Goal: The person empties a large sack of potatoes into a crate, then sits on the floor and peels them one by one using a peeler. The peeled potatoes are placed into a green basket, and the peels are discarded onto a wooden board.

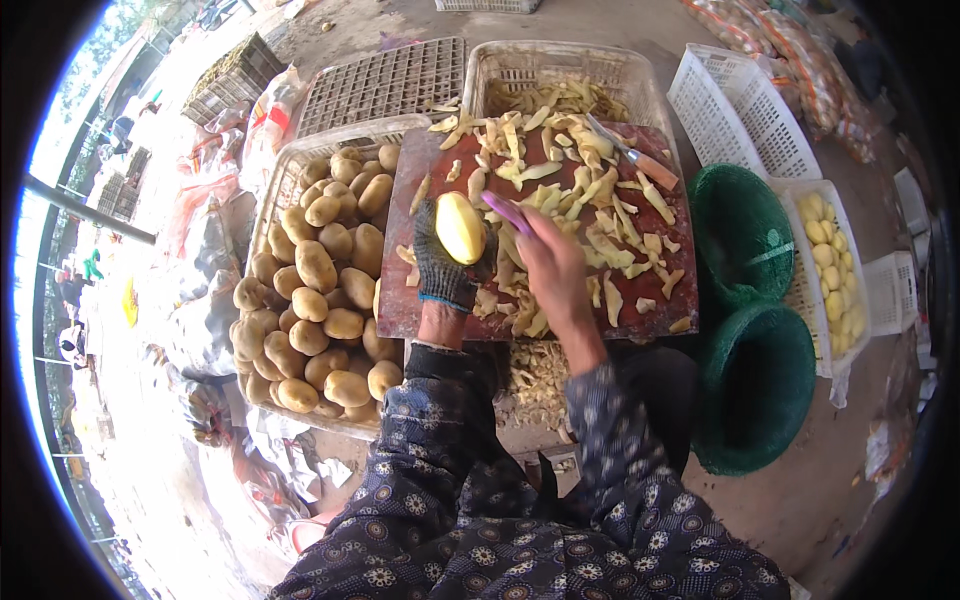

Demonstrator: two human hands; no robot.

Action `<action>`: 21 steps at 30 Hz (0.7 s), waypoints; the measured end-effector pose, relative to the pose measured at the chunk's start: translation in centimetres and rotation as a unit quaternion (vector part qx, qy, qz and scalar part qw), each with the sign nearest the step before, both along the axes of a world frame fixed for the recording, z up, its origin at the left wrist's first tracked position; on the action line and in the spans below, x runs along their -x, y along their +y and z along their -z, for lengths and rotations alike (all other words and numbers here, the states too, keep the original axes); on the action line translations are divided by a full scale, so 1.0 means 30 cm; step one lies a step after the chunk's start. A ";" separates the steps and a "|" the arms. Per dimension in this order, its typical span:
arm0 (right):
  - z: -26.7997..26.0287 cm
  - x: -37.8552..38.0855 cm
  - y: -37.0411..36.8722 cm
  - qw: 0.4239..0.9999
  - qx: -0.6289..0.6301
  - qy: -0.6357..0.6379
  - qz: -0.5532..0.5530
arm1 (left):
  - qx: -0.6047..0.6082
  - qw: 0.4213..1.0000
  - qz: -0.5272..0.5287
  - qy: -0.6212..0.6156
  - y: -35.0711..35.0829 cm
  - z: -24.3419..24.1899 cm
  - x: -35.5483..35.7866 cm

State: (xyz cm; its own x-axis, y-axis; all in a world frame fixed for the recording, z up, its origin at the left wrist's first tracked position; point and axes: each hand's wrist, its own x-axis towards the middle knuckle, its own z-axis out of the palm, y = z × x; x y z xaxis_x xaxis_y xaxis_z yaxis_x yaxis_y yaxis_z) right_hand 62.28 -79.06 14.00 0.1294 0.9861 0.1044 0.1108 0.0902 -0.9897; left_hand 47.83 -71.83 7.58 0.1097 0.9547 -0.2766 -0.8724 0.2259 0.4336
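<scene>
In a dark knitted glove, my left hand (444, 274) grips a potato (460, 228) whose visible side is peeled to pale yellow. My bare right hand (553, 271) holds a purple-handled peeler (507, 213), just right of the potato and apart from it; its blade cannot be made out. Both hands are above a reddish-brown board (660, 300) strewn with potato peelings (600, 244). A knife with a wooden handle (651, 168) lies on the board's far right part, among the peelings.
Left of the board stands a crate of unpeeled potatoes (311, 307). A crate of peelings (559, 56) is behind it. On the right are two green mesh containers (750, 390) and a white crate (821, 345) of peeled potatoes. More peelings (536, 382) lie below the board's near edge.
</scene>
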 end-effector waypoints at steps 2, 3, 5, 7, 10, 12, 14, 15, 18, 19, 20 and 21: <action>0.035 0.003 0.115 0.999 -0.044 -0.011 -0.027 | -0.046 0.999 0.005 -0.022 0.024 0.055 -0.009; 0.047 0.011 0.144 0.997 -0.064 -0.016 -0.044 | -0.151 0.954 -0.031 0.256 0.027 0.064 -0.004; 0.069 0.011 0.169 0.996 -0.059 -0.017 -0.064 | -0.240 0.814 -0.061 0.525 0.035 0.085 -0.005; 0.054 0.042 0.138 0.997 -0.037 0.002 -0.073 | -0.224 0.792 -0.062 0.564 0.021 0.114 0.020; 0.023 0.071 0.028 0.999 -0.039 0.022 -0.019 | -0.183 0.891 -0.113 0.399 -0.007 0.115 -0.032; 0.084 0.088 -0.063 0.992 -0.108 -0.023 0.055 | -0.056 0.980 -0.087 0.172 -0.019 0.069 -0.056; 0.149 0.132 -0.138 0.987 -0.114 -0.064 0.090 | -0.029 0.993 -0.059 0.096 0.009 0.130 -0.026; 0.154 0.153 -0.174 0.991 -0.095 -0.064 0.070 | -0.013 0.997 -0.048 0.058 0.022 0.162 -0.007; 0.203 0.168 -0.208 0.980 -0.160 -0.098 0.066 | -0.072 0.997 0.002 -0.023 -0.017 0.064 0.007; 0.185 0.132 -0.200 0.985 -0.134 -0.094 0.050 | -0.092 0.994 0.028 -0.055 -0.018 0.046 -0.007; 0.160 0.109 -0.183 0.982 -0.167 -0.060 0.068 | -0.111 0.989 0.053 -0.087 -0.015 0.031 -0.020; 0.102 0.088 -0.172 0.987 -0.138 -0.039 0.073 | -0.131 0.982 0.071 -0.120 -0.017 0.015 -0.025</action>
